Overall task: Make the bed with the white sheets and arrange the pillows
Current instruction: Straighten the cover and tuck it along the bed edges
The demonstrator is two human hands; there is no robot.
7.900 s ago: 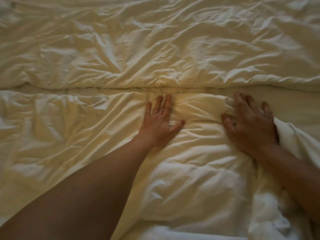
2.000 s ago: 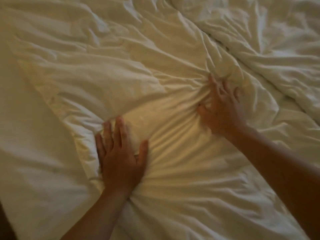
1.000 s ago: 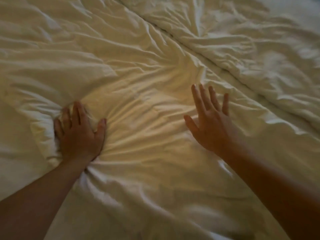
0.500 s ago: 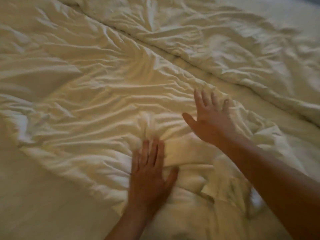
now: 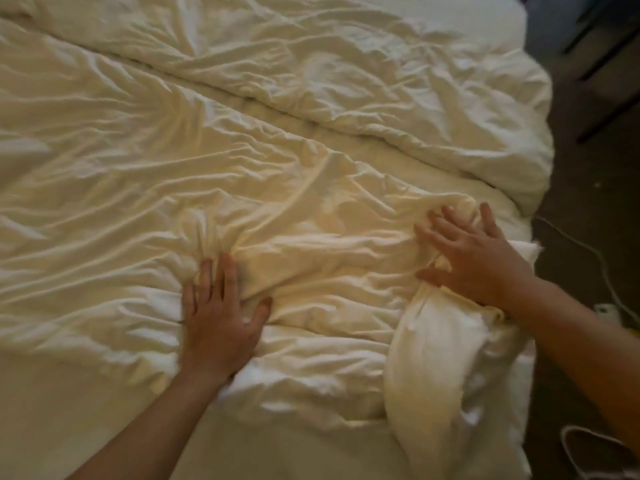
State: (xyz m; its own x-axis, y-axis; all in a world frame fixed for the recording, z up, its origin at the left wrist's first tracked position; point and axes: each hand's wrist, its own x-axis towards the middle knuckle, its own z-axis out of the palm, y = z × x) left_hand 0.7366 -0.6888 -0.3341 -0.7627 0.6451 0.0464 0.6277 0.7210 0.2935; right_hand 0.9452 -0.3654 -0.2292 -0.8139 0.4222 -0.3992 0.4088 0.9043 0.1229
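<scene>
Left hand (image 5: 221, 317) lies flat on the white sheet (image 5: 145, 188), approx. mid-bed (image 5: 502, 15) on the near side. Fingers are straight & close together, thumb splayed right. The palm presses the cloth and grips nothing. Creases fan out from its fingertips toward the far left.

Right hand (image 5: 474, 258) is also flat, fingers spread wide, pressing a bunched-up part of the sheet by the bed's right edge. No fingers visibly curl round the cloth. Below that wrist a thick white bundle (image 5: 433, 382) runs toward the near edge; pillow or stuffed corner, can't tell.

The sheet covers most of the bed and is heavily wrinkled. A long diagonal valley separates it from a puffier white duvet (image 5: 363, 74) on the far side. A smooth under-sheet (image 5: 69, 410) shows at near left.

Right of the bed is dark floor (image 5: 581, 188) w/ a thin white cable (image 5: 585, 247) lying on it, plus dark furniture (image 5: 609, 57) at far right.
</scene>
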